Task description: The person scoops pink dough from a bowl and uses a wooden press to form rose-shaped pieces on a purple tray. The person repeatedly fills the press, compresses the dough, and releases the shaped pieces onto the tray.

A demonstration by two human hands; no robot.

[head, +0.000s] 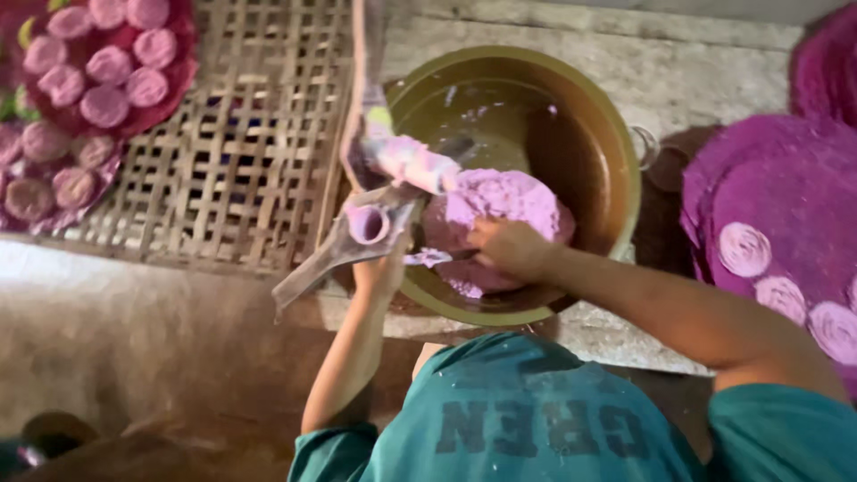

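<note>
A brown round bowl (616, 152) sits on a concrete ledge in front of me and holds a lump of purple dough (509, 201). My right hand (509, 248) presses into the near side of the dough. At the bowl's left rim, my left hand (379, 270) grips a grey long-handled press tool (326, 259). The tool carries a small cup and a roller piece (406, 161), both smeared with pink-purple dough. My teal shirt fills the bottom of the view.
A woven bamboo tray (241, 152) lies left of the bowl. Several round purple dough cakes (107, 71) sit on purple mats at its far left. Flat purple sheets with rolled spirals (768, 214) lie to the right. The concrete ledge (696, 62) runs behind the bowl.
</note>
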